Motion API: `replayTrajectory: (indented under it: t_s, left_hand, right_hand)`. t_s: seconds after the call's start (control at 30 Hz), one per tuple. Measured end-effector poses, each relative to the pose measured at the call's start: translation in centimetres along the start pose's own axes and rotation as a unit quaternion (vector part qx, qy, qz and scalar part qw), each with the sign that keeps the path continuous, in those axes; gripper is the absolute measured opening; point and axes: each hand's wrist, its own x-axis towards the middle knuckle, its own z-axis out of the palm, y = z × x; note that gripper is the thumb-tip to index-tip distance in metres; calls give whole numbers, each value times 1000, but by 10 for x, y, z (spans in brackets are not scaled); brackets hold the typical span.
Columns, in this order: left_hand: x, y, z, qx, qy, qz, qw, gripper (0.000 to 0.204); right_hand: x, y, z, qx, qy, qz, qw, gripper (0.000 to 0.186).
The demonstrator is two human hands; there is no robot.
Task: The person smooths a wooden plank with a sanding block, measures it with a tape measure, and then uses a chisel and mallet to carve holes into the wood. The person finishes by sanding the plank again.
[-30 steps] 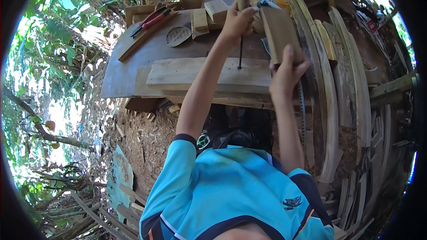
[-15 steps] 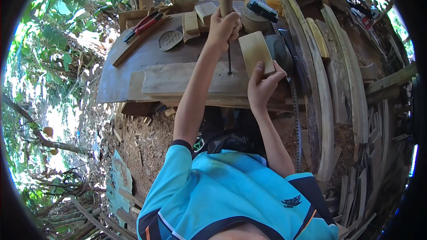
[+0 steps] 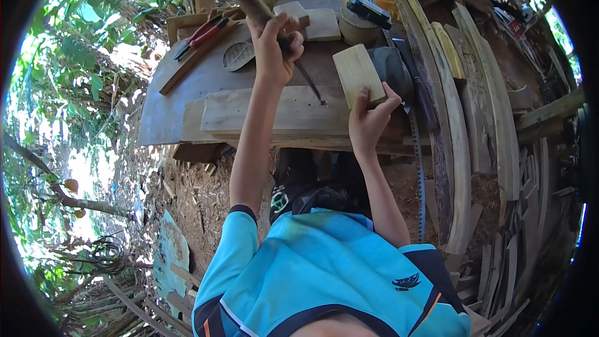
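Two hands at a rough outdoor workbench (image 3: 187,118), each holding one item.
Left hand (image 3: 274,47) is closed around a wooden-handled chisel (image 3: 274,22), its blade tip on the pale plank (image 3: 274,112); right hand (image 3: 368,118) pinches a small pale wood block (image 3: 357,73) just beside the blade; red-handled pliers (image 3: 199,34) lie well apart.

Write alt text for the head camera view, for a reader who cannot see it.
Seen from above, a person in a blue shirt works at an outdoor wooden workbench. The left hand grips a wooden-handled chisel whose tip meets a pale plank, and the right hand holds a small wooden block. Red-handled pliers, wood offcuts and curved slats lie around.
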Motion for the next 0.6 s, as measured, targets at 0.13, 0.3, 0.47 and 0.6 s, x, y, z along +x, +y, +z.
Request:
replayTrajectory:
  t_s: [0.13, 0.3, 0.47, 0.6]
  left_hand:
    - [-6, 3, -7, -49, -133, -36, 989, 18]
    - [-11, -5, 1, -5, -174, -67, 982, 54]
    - [-12, -7, 9, 64, -192, -81, 976, 71]
    - [-11, -6, 12, 103, -235, -84, 963, 75]
  right_hand:
    - [0, -3, 1, 0, 4, -13, 1000, 36]
    - [1, -4, 0, -5, -4, -3, 1000, 35]
    - [3, -3, 0, 10, -5, -14, 1000, 34]
    - [3, -7, -1, 13, -16, -2, 1000, 33]
